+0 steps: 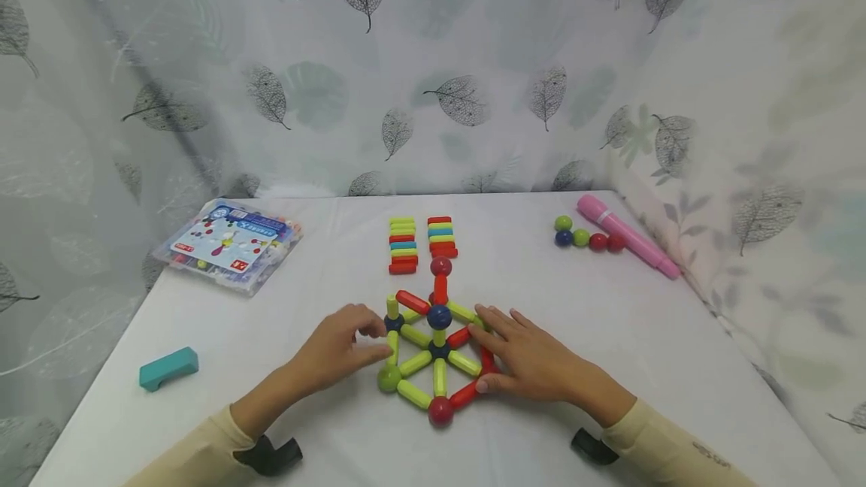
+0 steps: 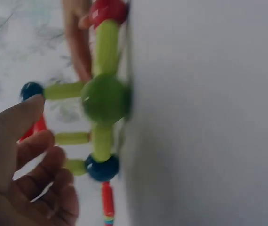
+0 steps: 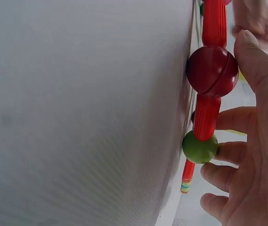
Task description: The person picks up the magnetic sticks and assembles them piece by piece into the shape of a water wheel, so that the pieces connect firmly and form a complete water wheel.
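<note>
A magnetic stick-and-ball frame stands on the table, a flat wheel of yellow-green rods (image 1: 416, 394) and red rods (image 1: 464, 395). Its corners include a green ball (image 1: 389, 378) and a red ball (image 1: 440, 412). Above the hub, a dark blue ball (image 1: 440, 317) tops an upright rod, and a red rod (image 1: 412, 301) reaches from it to the left. My left hand (image 1: 338, 348) hovers at the frame's left side, fingers loosely bent, gripping nothing visible. On the right side, my right hand (image 1: 531, 358) touches the frame with fingers extended, its thumb at another red ball (image 3: 212, 71).
Two columns of loose rods (image 1: 403, 246) lie behind the frame. Several loose balls (image 1: 581, 237) sit at the back right beside a pink marker-shaped object (image 1: 629, 235). A clear boxed set (image 1: 230, 243) is at the back left; a teal block (image 1: 168, 368) lies nearer.
</note>
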`<state>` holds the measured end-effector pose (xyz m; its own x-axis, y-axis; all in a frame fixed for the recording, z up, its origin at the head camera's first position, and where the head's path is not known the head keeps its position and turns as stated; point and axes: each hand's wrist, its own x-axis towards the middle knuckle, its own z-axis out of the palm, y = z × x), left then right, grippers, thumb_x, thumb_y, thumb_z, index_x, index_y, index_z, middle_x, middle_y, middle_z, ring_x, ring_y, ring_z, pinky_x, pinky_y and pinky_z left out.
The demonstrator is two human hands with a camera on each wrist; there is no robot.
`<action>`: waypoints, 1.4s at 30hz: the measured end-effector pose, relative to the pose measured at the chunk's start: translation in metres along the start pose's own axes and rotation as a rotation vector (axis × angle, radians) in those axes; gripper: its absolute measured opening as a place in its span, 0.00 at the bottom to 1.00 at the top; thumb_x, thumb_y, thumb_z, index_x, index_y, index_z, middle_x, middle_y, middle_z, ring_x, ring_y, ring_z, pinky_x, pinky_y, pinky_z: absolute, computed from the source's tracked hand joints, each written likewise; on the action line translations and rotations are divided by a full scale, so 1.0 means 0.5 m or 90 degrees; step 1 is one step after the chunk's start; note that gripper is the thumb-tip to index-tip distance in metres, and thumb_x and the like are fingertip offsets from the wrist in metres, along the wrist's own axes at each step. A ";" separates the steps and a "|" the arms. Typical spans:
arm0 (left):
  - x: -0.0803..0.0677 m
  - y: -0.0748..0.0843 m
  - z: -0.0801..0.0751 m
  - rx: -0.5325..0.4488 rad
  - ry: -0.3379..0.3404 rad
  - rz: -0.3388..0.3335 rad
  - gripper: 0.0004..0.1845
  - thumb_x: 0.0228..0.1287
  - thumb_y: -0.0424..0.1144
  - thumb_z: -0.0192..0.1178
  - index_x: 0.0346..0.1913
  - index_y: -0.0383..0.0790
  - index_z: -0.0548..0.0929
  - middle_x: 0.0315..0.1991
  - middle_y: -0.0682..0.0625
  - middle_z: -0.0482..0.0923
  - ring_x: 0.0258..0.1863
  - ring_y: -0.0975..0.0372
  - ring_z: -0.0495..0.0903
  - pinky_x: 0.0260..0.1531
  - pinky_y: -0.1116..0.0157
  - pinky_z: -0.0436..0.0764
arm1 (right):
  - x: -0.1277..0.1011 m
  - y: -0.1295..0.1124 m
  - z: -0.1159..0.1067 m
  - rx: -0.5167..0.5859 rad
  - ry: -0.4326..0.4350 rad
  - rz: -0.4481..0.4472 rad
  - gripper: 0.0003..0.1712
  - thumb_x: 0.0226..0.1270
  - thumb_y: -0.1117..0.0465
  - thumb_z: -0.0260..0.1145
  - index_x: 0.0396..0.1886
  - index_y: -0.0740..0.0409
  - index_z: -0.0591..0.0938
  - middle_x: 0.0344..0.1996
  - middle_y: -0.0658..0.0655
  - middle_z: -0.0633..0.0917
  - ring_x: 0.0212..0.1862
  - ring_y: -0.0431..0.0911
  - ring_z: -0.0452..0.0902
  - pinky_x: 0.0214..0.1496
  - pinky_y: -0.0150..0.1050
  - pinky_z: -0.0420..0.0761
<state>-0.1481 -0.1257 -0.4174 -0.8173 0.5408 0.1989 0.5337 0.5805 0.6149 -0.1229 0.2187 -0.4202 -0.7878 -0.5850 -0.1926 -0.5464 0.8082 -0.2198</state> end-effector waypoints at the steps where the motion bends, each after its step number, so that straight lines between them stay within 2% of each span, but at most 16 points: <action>1: -0.007 0.001 0.009 0.017 -0.037 -0.002 0.14 0.59 0.49 0.75 0.43 0.50 0.85 0.37 0.60 0.80 0.40 0.65 0.77 0.40 0.66 0.81 | -0.001 0.002 -0.001 -0.003 0.002 0.001 0.54 0.61 0.19 0.52 0.79 0.45 0.65 0.81 0.55 0.56 0.80 0.56 0.52 0.79 0.60 0.53; 3: -0.016 0.003 0.025 0.059 -0.100 0.002 0.16 0.58 0.55 0.74 0.44 0.54 0.84 0.36 0.63 0.78 0.40 0.68 0.74 0.40 0.68 0.80 | -0.002 0.006 -0.003 -0.010 0.008 0.003 0.54 0.61 0.19 0.52 0.79 0.44 0.65 0.81 0.55 0.56 0.80 0.56 0.52 0.79 0.60 0.53; 5: -0.019 0.007 0.037 0.088 -0.136 0.006 0.17 0.57 0.57 0.74 0.43 0.56 0.84 0.36 0.65 0.77 0.39 0.68 0.73 0.39 0.69 0.79 | -0.001 0.010 -0.004 -0.009 0.011 0.003 0.54 0.62 0.19 0.52 0.79 0.44 0.65 0.81 0.55 0.57 0.81 0.57 0.51 0.79 0.60 0.53; 10: -0.017 0.013 0.036 0.125 -0.159 -0.014 0.16 0.56 0.54 0.76 0.43 0.56 0.83 0.35 0.65 0.75 0.38 0.68 0.72 0.37 0.69 0.78 | 0.001 0.014 -0.003 0.005 0.013 0.002 0.51 0.63 0.20 0.52 0.78 0.42 0.66 0.79 0.56 0.61 0.80 0.59 0.51 0.79 0.61 0.53; 13: -0.008 0.010 0.024 0.132 -0.165 -0.036 0.15 0.56 0.51 0.76 0.44 0.55 0.84 0.35 0.63 0.77 0.38 0.67 0.73 0.37 0.67 0.79 | -0.001 0.013 -0.006 0.001 0.016 0.004 0.49 0.62 0.21 0.55 0.77 0.41 0.69 0.75 0.55 0.67 0.78 0.58 0.56 0.78 0.63 0.55; 16: 0.007 -0.004 0.009 0.130 -0.158 -0.054 0.14 0.56 0.46 0.76 0.44 0.53 0.85 0.37 0.61 0.79 0.40 0.65 0.75 0.40 0.63 0.81 | -0.004 0.010 -0.011 -0.006 0.025 0.006 0.46 0.61 0.22 0.58 0.74 0.40 0.73 0.69 0.53 0.74 0.73 0.55 0.64 0.77 0.62 0.60; 18: 0.020 -0.015 0.001 0.120 -0.149 -0.067 0.13 0.58 0.43 0.75 0.44 0.52 0.85 0.38 0.60 0.81 0.42 0.63 0.77 0.43 0.61 0.82 | -0.007 0.007 -0.013 -0.006 0.029 0.004 0.44 0.61 0.23 0.60 0.72 0.38 0.75 0.65 0.51 0.77 0.69 0.52 0.67 0.74 0.59 0.67; 23: 0.050 -0.041 -0.007 0.115 -0.117 -0.093 0.12 0.60 0.39 0.73 0.47 0.50 0.87 0.40 0.59 0.84 0.45 0.61 0.79 0.49 0.57 0.82 | -0.012 -0.009 -0.014 -0.014 0.023 -0.010 0.40 0.61 0.25 0.63 0.69 0.34 0.78 0.58 0.49 0.80 0.61 0.47 0.70 0.61 0.50 0.80; 27: 0.070 -0.050 -0.003 0.125 -0.085 -0.113 0.13 0.61 0.38 0.73 0.50 0.49 0.88 0.43 0.56 0.86 0.48 0.58 0.80 0.51 0.55 0.82 | -0.016 -0.026 -0.012 -0.040 0.021 -0.047 0.38 0.62 0.25 0.61 0.68 0.34 0.79 0.52 0.47 0.81 0.54 0.43 0.71 0.55 0.44 0.81; 32: 0.088 -0.051 0.007 0.127 -0.068 -0.136 0.15 0.62 0.38 0.73 0.52 0.49 0.89 0.47 0.55 0.87 0.51 0.57 0.80 0.53 0.54 0.83 | -0.021 -0.042 -0.010 -0.054 0.024 -0.095 0.41 0.63 0.21 0.55 0.68 0.34 0.79 0.47 0.45 0.80 0.51 0.40 0.71 0.55 0.42 0.80; 36: 0.094 -0.054 0.009 0.134 -0.068 -0.126 0.15 0.62 0.38 0.73 0.52 0.49 0.89 0.47 0.55 0.87 0.49 0.58 0.79 0.51 0.56 0.83 | -0.024 -0.051 -0.007 -0.060 0.020 -0.112 0.43 0.62 0.19 0.52 0.69 0.35 0.78 0.46 0.44 0.80 0.51 0.40 0.71 0.57 0.42 0.80; 42: 0.100 -0.060 0.012 0.160 -0.073 -0.090 0.16 0.63 0.37 0.72 0.53 0.50 0.89 0.46 0.55 0.87 0.51 0.58 0.80 0.52 0.56 0.83 | -0.024 -0.063 -0.003 -0.058 0.016 -0.130 0.42 0.63 0.21 0.53 0.68 0.37 0.79 0.44 0.43 0.79 0.50 0.39 0.69 0.55 0.40 0.79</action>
<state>-0.2036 -0.1126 -0.4305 -0.8651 0.5007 0.0291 0.4652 0.7793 0.4199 -0.0967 0.2002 -0.4094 -0.6641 -0.7366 -0.1282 -0.7183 0.6761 -0.1639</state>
